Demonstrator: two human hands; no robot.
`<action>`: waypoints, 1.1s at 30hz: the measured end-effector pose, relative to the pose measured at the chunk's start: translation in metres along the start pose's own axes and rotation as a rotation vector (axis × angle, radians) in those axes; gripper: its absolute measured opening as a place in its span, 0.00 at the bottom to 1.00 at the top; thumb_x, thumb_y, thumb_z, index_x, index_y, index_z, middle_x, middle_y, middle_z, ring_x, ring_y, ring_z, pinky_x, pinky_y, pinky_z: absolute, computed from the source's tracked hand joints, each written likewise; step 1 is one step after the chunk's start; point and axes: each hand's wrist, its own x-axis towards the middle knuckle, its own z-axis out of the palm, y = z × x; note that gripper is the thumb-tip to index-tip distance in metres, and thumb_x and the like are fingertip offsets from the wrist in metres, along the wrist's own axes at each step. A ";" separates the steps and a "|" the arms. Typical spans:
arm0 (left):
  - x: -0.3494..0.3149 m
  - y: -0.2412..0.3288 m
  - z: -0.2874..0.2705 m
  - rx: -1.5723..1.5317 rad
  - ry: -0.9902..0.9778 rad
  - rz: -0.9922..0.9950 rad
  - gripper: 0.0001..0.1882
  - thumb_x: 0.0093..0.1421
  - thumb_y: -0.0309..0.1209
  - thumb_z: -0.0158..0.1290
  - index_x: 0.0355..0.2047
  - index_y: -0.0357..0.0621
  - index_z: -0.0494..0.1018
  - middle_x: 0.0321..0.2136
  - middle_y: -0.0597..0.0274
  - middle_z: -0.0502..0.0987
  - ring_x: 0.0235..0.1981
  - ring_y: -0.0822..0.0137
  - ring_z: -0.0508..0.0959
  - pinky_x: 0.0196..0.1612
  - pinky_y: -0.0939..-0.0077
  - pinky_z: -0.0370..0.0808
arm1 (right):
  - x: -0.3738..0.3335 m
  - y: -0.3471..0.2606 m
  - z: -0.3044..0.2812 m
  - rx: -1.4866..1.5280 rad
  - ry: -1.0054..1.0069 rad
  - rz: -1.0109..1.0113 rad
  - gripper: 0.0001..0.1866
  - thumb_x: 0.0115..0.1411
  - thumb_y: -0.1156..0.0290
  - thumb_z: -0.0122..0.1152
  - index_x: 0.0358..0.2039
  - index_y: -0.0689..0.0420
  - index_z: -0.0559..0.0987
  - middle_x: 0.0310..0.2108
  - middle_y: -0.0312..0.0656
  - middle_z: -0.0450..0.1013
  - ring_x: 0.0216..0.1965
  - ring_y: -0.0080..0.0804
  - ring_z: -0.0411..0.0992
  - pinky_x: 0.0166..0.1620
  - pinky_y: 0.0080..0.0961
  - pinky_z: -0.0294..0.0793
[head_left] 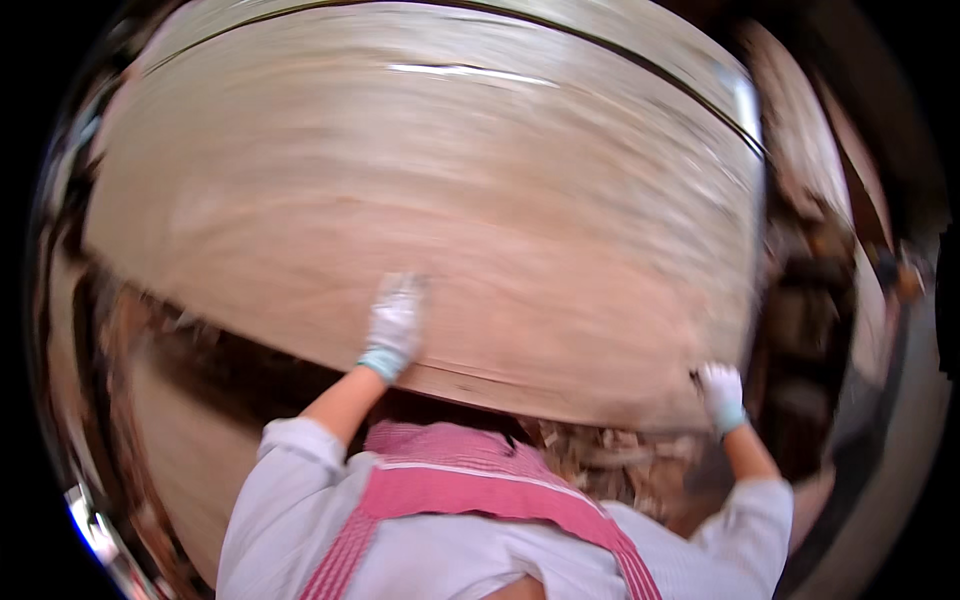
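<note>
A broad, pale wooden sheet, smeared by motion, spreads out in front of me. My left hand, in a white glove with a pale blue-green cuff, lies on it near the front edge, fingers stretched forward and open. At the sheet's right front corner is my right hand, gloved the same way. Its fingers are curled closed. A small dark bit shows at their tips, too blurred to name.
Broken wood scraps lie below the front edge on the right. Another pale board sits lower on the left. A dark line or band crosses the far part of the sheet. Long pale pieces stand beyond the right edge.
</note>
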 end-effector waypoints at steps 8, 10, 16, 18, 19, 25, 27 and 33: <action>0.018 -0.031 -0.016 -0.403 0.185 -0.105 0.23 0.62 0.33 0.45 0.57 0.42 0.66 0.61 0.49 0.63 0.60 0.52 0.65 0.65 0.57 0.56 | 0.155 -0.252 -0.086 0.460 -0.107 -0.150 0.11 0.50 0.66 0.62 0.31 0.59 0.78 0.53 0.54 0.66 0.56 0.50 0.63 0.54 0.48 0.64; 0.026 -0.096 -0.042 -0.503 0.289 -0.362 0.24 0.62 0.36 0.48 0.57 0.41 0.66 0.59 0.49 0.65 0.58 0.48 0.67 0.63 0.56 0.58 | 0.160 -0.248 -0.098 0.450 -0.177 -0.121 0.10 0.50 0.68 0.61 0.31 0.60 0.78 0.54 0.55 0.66 0.55 0.51 0.65 0.53 0.45 0.67; -0.008 -0.452 -0.043 -0.219 0.592 -1.005 0.26 0.57 0.36 0.55 0.54 0.38 0.67 0.53 0.41 0.69 0.52 0.45 0.70 0.54 0.51 0.66 | 0.235 -0.266 -0.148 0.270 -0.430 0.106 0.13 0.63 0.63 0.52 0.44 0.54 0.76 0.35 0.56 0.75 0.33 0.56 0.74 0.37 0.48 0.73; -0.024 -0.529 -0.057 -0.087 0.674 -0.822 0.30 0.55 0.33 0.58 0.57 0.41 0.64 0.51 0.48 0.72 0.52 0.50 0.71 0.56 0.57 0.66 | 0.311 -0.310 -0.181 0.308 -0.079 0.130 0.13 0.65 0.63 0.49 0.45 0.54 0.76 0.28 0.54 0.75 0.29 0.57 0.74 0.33 0.50 0.71; -0.030 -0.550 -0.058 -0.243 0.623 -0.814 0.31 0.54 0.31 0.59 0.58 0.42 0.63 0.51 0.50 0.73 0.52 0.53 0.72 0.57 0.60 0.67 | 0.355 -0.337 -0.195 0.390 0.090 0.056 0.11 0.64 0.63 0.50 0.42 0.53 0.75 0.30 0.51 0.76 0.29 0.54 0.74 0.31 0.47 0.71; -0.044 -0.592 -0.071 -0.743 0.533 -0.673 0.43 0.47 0.24 0.65 0.63 0.48 0.58 0.49 0.57 0.76 0.52 0.62 0.74 0.58 0.71 0.68 | 0.606 -0.594 -0.288 0.445 0.065 -0.234 0.09 0.58 0.64 0.52 0.33 0.55 0.75 0.32 0.49 0.77 0.34 0.53 0.75 0.33 0.48 0.73; -0.040 -0.593 -0.078 -0.714 0.519 -0.675 0.45 0.46 0.23 0.65 0.64 0.49 0.56 0.49 0.57 0.75 0.51 0.62 0.74 0.58 0.70 0.69 | 0.656 -0.678 -0.301 0.502 0.112 -0.348 0.08 0.58 0.64 0.51 0.32 0.54 0.76 0.31 0.49 0.77 0.33 0.51 0.76 0.34 0.48 0.74; -0.039 -0.597 -0.086 -0.667 0.463 -0.682 0.47 0.44 0.20 0.65 0.64 0.52 0.56 0.49 0.56 0.74 0.50 0.59 0.74 0.56 0.68 0.70 | 0.706 -0.806 -0.340 0.397 0.229 -0.638 0.07 0.57 0.66 0.52 0.32 0.53 0.76 0.29 0.45 0.78 0.32 0.45 0.78 0.33 0.42 0.75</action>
